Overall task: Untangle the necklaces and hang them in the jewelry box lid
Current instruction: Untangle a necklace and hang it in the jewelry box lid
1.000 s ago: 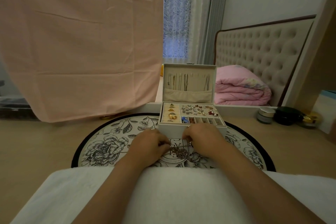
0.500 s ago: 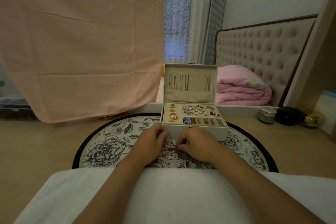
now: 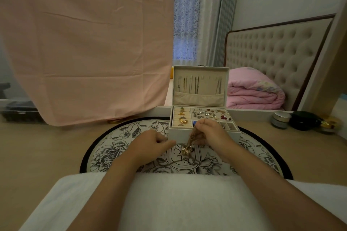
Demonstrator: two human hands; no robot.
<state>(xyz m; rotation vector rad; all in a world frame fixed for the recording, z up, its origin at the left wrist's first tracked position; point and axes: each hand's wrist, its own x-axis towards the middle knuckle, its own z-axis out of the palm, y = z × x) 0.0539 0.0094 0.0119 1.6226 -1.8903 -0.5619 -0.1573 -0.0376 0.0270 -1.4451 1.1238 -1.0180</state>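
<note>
Floral mat point(image 3: 116, 137): right hand point(image 3: 212, 133) fingers point(image 3: 199, 128) pinch necklace point(image 3: 187, 150), hanging pendant-down; left hand point(image 3: 150, 143) grip unclear.

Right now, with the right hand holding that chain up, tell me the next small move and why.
Probably press the left hand onto the strand lying on the mat while the right hand lifts gently. The gold pendant hangs from the pinched chain, and that strand trails from it, so they seem tangled.
</note>
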